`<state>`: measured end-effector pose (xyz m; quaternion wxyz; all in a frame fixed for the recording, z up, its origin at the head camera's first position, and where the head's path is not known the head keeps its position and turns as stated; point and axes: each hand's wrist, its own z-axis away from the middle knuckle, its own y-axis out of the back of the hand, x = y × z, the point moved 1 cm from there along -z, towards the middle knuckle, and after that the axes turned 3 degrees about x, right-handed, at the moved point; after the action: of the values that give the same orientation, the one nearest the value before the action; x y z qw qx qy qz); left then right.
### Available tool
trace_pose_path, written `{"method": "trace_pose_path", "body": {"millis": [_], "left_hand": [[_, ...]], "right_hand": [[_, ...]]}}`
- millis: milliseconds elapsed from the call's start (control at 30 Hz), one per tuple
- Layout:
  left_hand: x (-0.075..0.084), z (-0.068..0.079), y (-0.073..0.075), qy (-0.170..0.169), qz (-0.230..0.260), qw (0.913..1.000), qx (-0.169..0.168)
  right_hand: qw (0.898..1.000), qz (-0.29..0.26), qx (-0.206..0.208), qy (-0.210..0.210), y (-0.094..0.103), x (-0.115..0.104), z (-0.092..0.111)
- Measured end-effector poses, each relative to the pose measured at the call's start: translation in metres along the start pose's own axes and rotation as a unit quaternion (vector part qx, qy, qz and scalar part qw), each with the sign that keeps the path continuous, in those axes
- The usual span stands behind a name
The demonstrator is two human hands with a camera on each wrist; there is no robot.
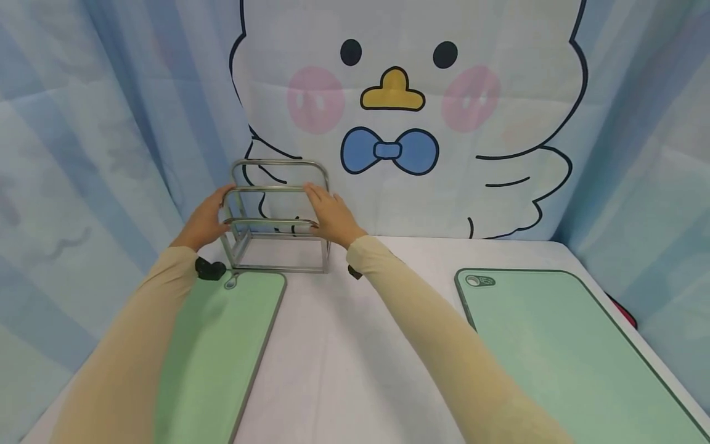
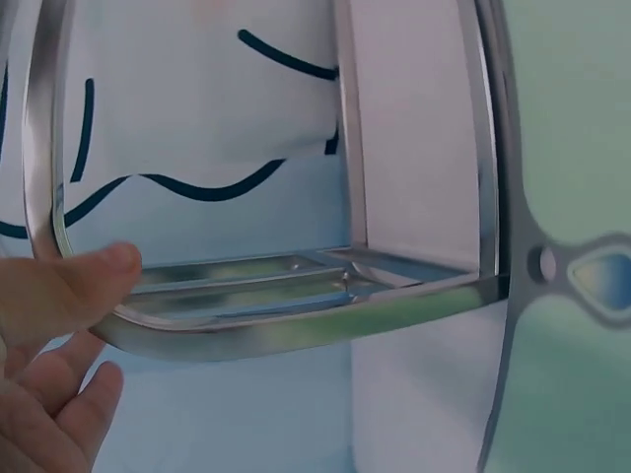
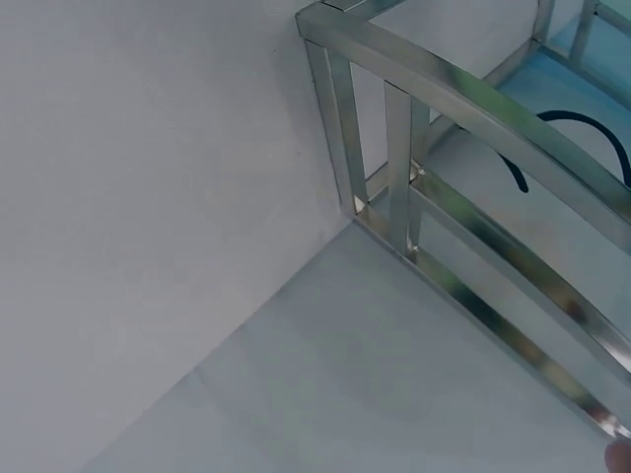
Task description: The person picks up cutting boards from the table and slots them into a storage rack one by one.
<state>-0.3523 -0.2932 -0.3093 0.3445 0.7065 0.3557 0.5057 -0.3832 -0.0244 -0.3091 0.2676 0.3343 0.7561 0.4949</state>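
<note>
A silver metal rack (image 1: 272, 189) with several upright hoops stands at the back left of the white table, up against the curtain. My left hand (image 1: 202, 221) grips its left side. In the left wrist view, the thumb of the left hand (image 2: 49, 305) lies over the bent corner of a rack hoop (image 2: 286, 333), with the other fingers behind. My right hand (image 1: 336, 217) holds the right side of the hoops, thumb by the front one and fingers on the one behind. Only a fingertip (image 3: 618, 455) shows at the corner of the right wrist view, beside the rack's bars (image 3: 463, 94).
A green cutting board (image 1: 222, 357) with a grey edge lies under my left forearm, its far end close to the rack's base. Another green board (image 1: 560, 345) lies at the right. A patterned curtain (image 1: 410, 197) hangs behind. Something red (image 1: 622, 310) shows at the right table edge.
</note>
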Motion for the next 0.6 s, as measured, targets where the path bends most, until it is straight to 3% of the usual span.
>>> {"method": "trace_pose_path", "body": {"millis": [167, 300, 600], "left_hand": [[-0.007, 0.002, -0.001, 0.054, 0.116, 0.9916, -0.020], [-0.011, 0.002, -0.003, 0.087, 0.176, 0.9799, -0.033], [-0.023, 0.002, -0.012, 0.106, 0.199, 0.9686, -0.105]], "right_hand": [[0.997, -0.074, 0.012, -0.014, -0.005, 0.006, 0.002], [0.984, -0.167, 0.011, -0.060, -0.010, 0.012, 0.004], [0.941, -0.309, 0.011, -0.140, -0.017, 0.028, 0.014]]}}
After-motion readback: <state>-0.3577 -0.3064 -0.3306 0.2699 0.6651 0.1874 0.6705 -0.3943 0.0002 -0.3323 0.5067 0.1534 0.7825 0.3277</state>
